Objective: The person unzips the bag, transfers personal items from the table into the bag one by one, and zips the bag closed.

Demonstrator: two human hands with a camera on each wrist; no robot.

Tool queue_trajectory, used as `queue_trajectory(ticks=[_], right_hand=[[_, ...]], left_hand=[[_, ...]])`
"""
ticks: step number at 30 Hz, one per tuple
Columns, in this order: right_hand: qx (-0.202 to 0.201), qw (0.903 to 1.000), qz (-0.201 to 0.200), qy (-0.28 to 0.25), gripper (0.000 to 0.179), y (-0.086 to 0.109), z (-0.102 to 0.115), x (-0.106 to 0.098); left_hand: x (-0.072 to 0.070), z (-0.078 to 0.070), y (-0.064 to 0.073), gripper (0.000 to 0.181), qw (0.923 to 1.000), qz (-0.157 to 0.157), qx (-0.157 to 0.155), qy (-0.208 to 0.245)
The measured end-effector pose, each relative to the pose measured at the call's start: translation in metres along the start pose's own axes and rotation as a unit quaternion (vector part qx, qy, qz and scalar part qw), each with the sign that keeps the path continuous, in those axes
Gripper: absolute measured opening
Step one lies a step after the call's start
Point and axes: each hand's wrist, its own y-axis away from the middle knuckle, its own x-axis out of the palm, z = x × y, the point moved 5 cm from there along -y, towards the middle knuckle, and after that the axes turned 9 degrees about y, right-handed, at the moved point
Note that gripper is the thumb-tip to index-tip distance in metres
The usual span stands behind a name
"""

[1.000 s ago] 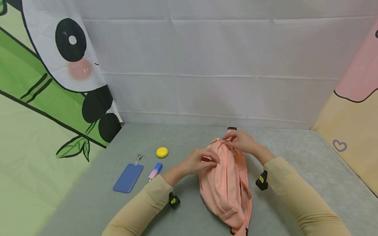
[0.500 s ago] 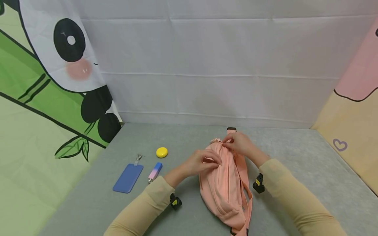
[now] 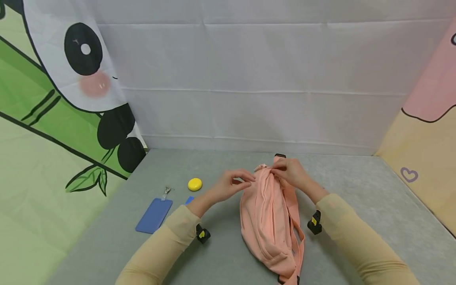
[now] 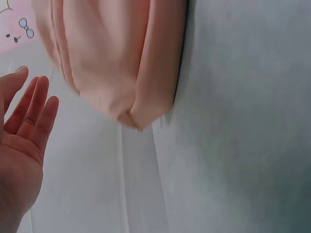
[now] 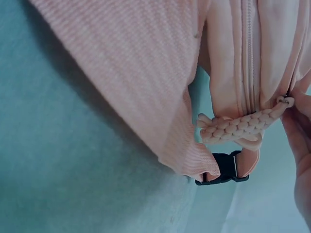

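A pink fabric waist bag [image 3: 265, 225] lies on the table with its zippers running lengthwise. At its far end my right hand [image 3: 293, 174] pinches a zipper; in the right wrist view, the fingers [image 5: 303, 141] meet at the slider of a braided zipper pull [image 5: 243, 125]. My left hand [image 3: 229, 185] is at the bag's upper left side, fingers loosely extended and holding nothing. The left wrist view shows that hand [image 4: 24, 145] with its palm facing the camera, apart from the bag in this view [image 4: 112, 53].
A blue card holder [image 3: 154, 215] with a metal clip lies left on the grey table [image 3: 228, 257]. Behind it sits a yellow round object [image 3: 194, 184]. The blue end of a small stick [image 3: 189, 200] shows past my left forearm. A black buckle [image 5: 224, 167] is on the bag's strap.
My left hand has moved off the bag's middle, leftward and away from me, its forearm now covering most of the small stick. My right hand stays at the bag's far end.
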Motion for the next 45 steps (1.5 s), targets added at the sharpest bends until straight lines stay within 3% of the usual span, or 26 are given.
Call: queue_trajectory(ticks=[4, 8, 13, 19, 24, 29, 34, 40, 45], right_hand=[[-0.018, 0.9998, -0.013, -0.001, 0.010, 0.002, 0.004, -0.005], [-0.021, 0.9996, -0.016, -0.007, 0.009, 0.002, 0.006, -0.007], [-0.022, 0.9995, -0.013, -0.020, 0.010, 0.003, 0.009, -0.005], [-0.024, 0.9992, -0.012, -0.028, 0.010, 0.003, 0.012, -0.003], [-0.019, 0.9992, -0.009, -0.035, 0.010, 0.005, 0.012, -0.002], [-0.023, 0.9988, -0.014, -0.041, 0.010, 0.007, 0.010, -0.002], [-0.029, 0.9982, -0.017, -0.050, 0.010, 0.007, 0.010, -0.001], [-0.030, 0.9980, -0.016, -0.053, 0.010, 0.006, 0.010, 0.001], [-0.011, 0.9984, -0.018, -0.052, 0.011, 0.006, 0.010, 0.001]], left_hand=[[-0.019, 0.002, -0.013, 0.016, 0.9990, -0.019, -0.020, -0.036], [-0.029, 0.010, -0.031, 0.017, 0.9965, -0.025, -0.049, -0.063], [-0.027, 0.024, -0.049, 0.021, 0.9922, -0.005, -0.101, -0.072], [-0.017, 0.041, -0.067, 0.026, 0.9869, 0.024, -0.137, -0.082], [-0.011, 0.050, -0.072, 0.028, 0.9840, 0.042, -0.160, -0.066], [-0.003, 0.055, -0.074, 0.028, 0.9843, 0.068, -0.154, -0.054], [-0.002, 0.062, -0.072, 0.028, 0.9823, 0.072, -0.162, -0.059], [-0.003, 0.067, -0.069, 0.022, 0.9849, 0.059, -0.145, -0.072], [-0.006, 0.066, -0.068, 0.021, 0.9837, 0.033, -0.172, -0.039]])
